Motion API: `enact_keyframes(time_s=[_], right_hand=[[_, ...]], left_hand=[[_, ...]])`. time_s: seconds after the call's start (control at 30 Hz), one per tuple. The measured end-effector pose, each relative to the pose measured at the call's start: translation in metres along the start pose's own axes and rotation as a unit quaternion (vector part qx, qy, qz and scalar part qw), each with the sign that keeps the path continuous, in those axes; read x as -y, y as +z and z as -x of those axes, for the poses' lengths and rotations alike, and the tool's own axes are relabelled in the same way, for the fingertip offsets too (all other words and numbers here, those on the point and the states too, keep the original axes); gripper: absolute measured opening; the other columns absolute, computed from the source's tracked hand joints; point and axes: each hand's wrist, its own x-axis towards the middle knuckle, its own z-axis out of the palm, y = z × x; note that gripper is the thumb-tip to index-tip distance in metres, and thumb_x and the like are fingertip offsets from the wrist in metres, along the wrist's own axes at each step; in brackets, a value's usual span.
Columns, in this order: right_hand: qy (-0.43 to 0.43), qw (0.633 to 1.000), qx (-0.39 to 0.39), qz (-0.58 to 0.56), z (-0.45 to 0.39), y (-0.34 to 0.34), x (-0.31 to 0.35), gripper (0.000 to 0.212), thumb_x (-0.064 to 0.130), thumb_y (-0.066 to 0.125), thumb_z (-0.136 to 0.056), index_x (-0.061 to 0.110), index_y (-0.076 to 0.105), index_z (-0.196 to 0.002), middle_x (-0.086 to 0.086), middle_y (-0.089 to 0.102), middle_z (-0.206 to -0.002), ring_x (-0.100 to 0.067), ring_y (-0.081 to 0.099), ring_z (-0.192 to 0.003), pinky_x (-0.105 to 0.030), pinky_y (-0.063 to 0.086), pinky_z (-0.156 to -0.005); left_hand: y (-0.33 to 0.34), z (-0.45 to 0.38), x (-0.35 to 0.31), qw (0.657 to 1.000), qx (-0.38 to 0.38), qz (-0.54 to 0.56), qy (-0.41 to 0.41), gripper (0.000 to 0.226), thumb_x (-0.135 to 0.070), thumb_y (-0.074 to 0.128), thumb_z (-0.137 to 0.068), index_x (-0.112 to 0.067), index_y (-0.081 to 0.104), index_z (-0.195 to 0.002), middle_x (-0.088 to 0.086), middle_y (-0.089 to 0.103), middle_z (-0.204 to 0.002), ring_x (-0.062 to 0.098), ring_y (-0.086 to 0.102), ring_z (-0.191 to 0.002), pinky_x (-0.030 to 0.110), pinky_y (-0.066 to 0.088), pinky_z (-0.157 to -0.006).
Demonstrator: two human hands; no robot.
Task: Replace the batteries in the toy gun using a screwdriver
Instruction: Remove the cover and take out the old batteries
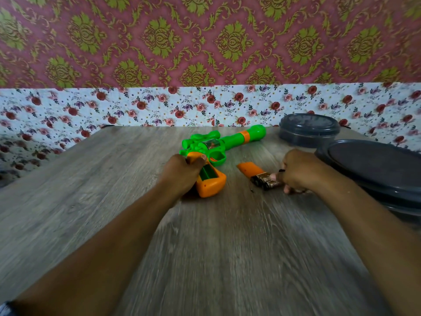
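Note:
A green and orange toy gun (218,144) lies on the wooden table (205,247), barrel pointing to the far right. My left hand (182,173) grips its orange handle, whose battery compartment (207,172) lies open and green inside. The orange compartment cover (249,169) lies loose to the right of the handle. Just beyond it are dark batteries (265,180), and my right hand (298,171) pinches them at their right ends. A tiny dark screw (252,190) lies on the table near the batteries. No screwdriver shows clearly.
Two dark grey lidded containers stand at the right: a small round one (308,130) at the back and a larger one (382,174) close beside my right forearm. A floral-papered wall (159,106) closes the table's far edge.

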Motion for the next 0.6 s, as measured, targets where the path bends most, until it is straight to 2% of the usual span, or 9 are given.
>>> enact_keyframes(time_s=[0.1,0.17,0.23,0.3,0.33,0.4,0.43,0.53,0.6], right_hand=[[0.003,1.000,-0.004,0.014,-0.002,0.002,-0.002,0.031,0.029,0.061,-0.087,-0.002,0.063,-0.092,-0.017,0.069,-0.080,-0.021,0.052,-0.051,-0.023,0.037,-0.044],[-0.005,1.000,-0.016,0.024,-0.005,0.004,-0.004,0.032,0.030,0.062,-0.086,0.000,0.061,-0.095,-0.018,0.069,-0.089,-0.025,0.057,-0.065,-0.025,0.039,-0.049],[-0.026,0.998,-0.047,0.043,-0.009,0.005,-0.007,0.023,0.028,0.064,-0.085,0.006,0.056,-0.084,-0.016,0.065,-0.089,-0.028,0.059,-0.078,-0.026,0.039,-0.054],[-0.057,0.994,-0.079,0.051,-0.008,0.003,-0.005,0.022,0.018,0.060,-0.084,0.010,0.048,-0.067,-0.009,0.056,-0.074,-0.025,0.055,-0.074,-0.026,0.035,-0.051],[-0.081,0.991,-0.091,0.055,-0.006,0.001,-0.002,0.019,0.013,0.058,-0.083,0.009,0.050,-0.066,-0.008,0.054,-0.072,-0.024,0.054,-0.073,-0.026,0.036,-0.051],[-0.145,0.982,-0.109,0.060,0.002,-0.004,0.006,0.005,0.008,0.058,-0.081,0.005,0.061,-0.081,-0.010,0.061,-0.083,-0.024,0.058,-0.079,-0.031,0.046,-0.061],[-0.180,0.976,-0.105,0.060,0.007,-0.005,0.010,0.009,0.008,0.059,-0.081,0.006,0.064,-0.089,-0.009,0.064,-0.089,-0.022,0.059,-0.083,-0.032,0.047,-0.068],[-0.272,0.959,-0.052,0.063,0.025,0.000,0.019,0.012,0.015,0.067,-0.079,0.016,0.068,-0.091,0.001,0.064,-0.089,-0.008,0.054,-0.078,-0.019,0.040,-0.063],[-0.308,0.948,-0.040,0.077,0.032,0.009,0.021,0.010,0.018,0.070,-0.077,0.019,0.069,-0.087,0.002,0.065,-0.088,-0.008,0.054,-0.077,-0.014,0.036,-0.060]], left_hand=[[-0.003,-0.003,0.000,1.000,0.011,-0.023,-0.011,0.045,-0.042,0.056,-0.089,-0.009,0.046,-0.060,0.005,0.038,-0.052,0.020,0.040,-0.051,0.027,0.024,-0.048],[-0.004,-0.003,0.001,0.999,0.019,-0.023,-0.015,0.042,-0.041,0.058,-0.088,-0.008,0.049,-0.063,0.005,0.043,-0.052,0.020,0.044,-0.051,0.027,0.028,-0.048],[-0.004,-0.004,0.002,0.999,0.023,-0.020,-0.022,0.041,-0.039,0.060,-0.088,-0.010,0.048,-0.061,0.006,0.044,-0.053,0.018,0.044,-0.050,0.027,0.030,-0.049],[-0.006,-0.005,0.002,0.999,0.025,-0.016,-0.029,0.039,-0.038,0.061,-0.087,-0.010,0.049,-0.063,0.007,0.046,-0.057,0.020,0.047,-0.053,0.027,0.034,-0.052],[-0.006,-0.006,0.003,0.999,0.023,-0.026,-0.027,0.038,-0.038,0.061,-0.087,-0.008,0.051,-0.067,0.008,0.048,-0.060,0.022,0.051,-0.058,0.028,0.036,-0.054],[-0.008,-0.007,0.004,0.997,0.010,-0.080,-0.012,0.038,-0.040,0.060,-0.087,-0.005,0.055,-0.076,0.010,0.052,-0.067,0.028,0.055,-0.070,0.029,0.036,-0.055],[-0.008,-0.007,0.004,0.995,0.005,-0.103,-0.006,0.039,-0.041,0.059,-0.088,-0.003,0.057,-0.080,0.010,0.053,-0.069,0.029,0.056,-0.074,0.029,0.034,-0.053],[-0.009,-0.007,0.004,0.990,-0.007,-0.141,0.003,0.040,-0.042,0.058,-0.087,-0.003,0.059,-0.087,0.015,0.058,-0.079,0.032,0.059,-0.082,0.030,0.031,-0.051],[-0.009,-0.006,0.003,0.985,-0.017,-0.171,0.012,0.037,-0.043,0.057,-0.087,-0.006,0.057,-0.088,0.017,0.061,-0.088,0.029,0.057,-0.083,0.030,0.030,-0.050]])
